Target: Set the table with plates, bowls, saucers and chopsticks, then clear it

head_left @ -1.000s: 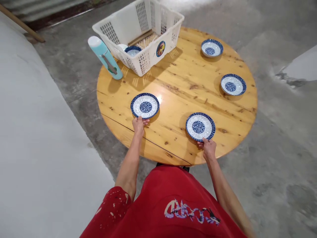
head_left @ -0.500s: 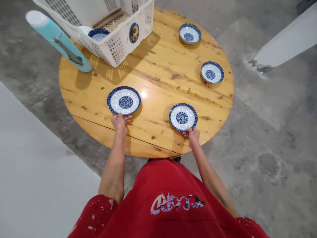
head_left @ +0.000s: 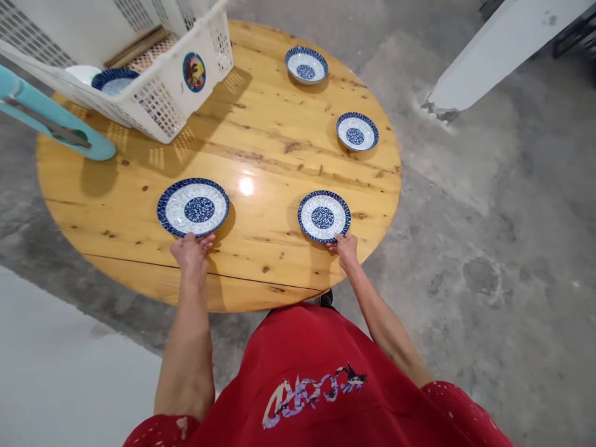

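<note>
My left hand (head_left: 192, 250) grips the near rim of a blue-and-white plate (head_left: 199, 210), thumb on top and fingers underneath. The plate seems held a little above the wooden table, with its shadow to the right. On the right, my right hand (head_left: 343, 247) pinches the near rim of a second blue-and-white plate (head_left: 323, 216) in the same way; whether its far side touches the wood I cannot tell. Farther off on the table stand two matching dishes, one at the right side (head_left: 357, 131) and one at the back (head_left: 306, 65).
A white plastic basket (head_left: 161, 108) stands at the back left of the round wooden table (head_left: 274, 155), with a blue-rimmed dish (head_left: 116, 82) inside. Beside it is a light-blue thermos-like bottle (head_left: 56, 118). A white pillar (head_left: 493, 59) rises from the concrete floor at the right.
The view has shifted, so the table, basket and far dishes appear farther left. Both hands keep hold of their plates, and the two plates look slightly farther apart.
</note>
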`<state>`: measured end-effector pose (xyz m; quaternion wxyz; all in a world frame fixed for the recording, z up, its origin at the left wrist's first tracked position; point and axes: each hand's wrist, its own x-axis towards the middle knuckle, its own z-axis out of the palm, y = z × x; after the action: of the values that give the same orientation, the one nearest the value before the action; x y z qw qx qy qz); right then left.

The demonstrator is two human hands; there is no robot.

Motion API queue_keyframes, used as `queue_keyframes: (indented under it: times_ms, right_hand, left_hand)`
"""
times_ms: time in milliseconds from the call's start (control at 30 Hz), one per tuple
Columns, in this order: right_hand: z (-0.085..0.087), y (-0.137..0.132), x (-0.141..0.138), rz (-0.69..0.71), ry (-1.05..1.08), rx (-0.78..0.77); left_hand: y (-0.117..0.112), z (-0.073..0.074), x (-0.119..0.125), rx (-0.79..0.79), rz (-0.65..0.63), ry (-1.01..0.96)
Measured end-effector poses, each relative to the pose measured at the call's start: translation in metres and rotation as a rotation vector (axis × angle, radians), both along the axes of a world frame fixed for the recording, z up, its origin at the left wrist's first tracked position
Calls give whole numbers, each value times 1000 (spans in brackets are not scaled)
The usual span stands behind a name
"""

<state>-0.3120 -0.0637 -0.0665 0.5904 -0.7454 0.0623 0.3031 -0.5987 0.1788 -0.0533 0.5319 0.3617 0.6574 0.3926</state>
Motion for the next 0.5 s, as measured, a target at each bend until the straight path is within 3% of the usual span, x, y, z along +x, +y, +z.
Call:
queue_keyframes:
  times_ms: [100, 500]
  right_hand:
    - [1, 0, 0, 20, 15, -1]
    - [-3, -1, -11, 70, -3, 4]
  left_hand:
    - [1, 1, 0, -28, 50, -60]
    - [-3, 7, 0, -37, 40, -58]
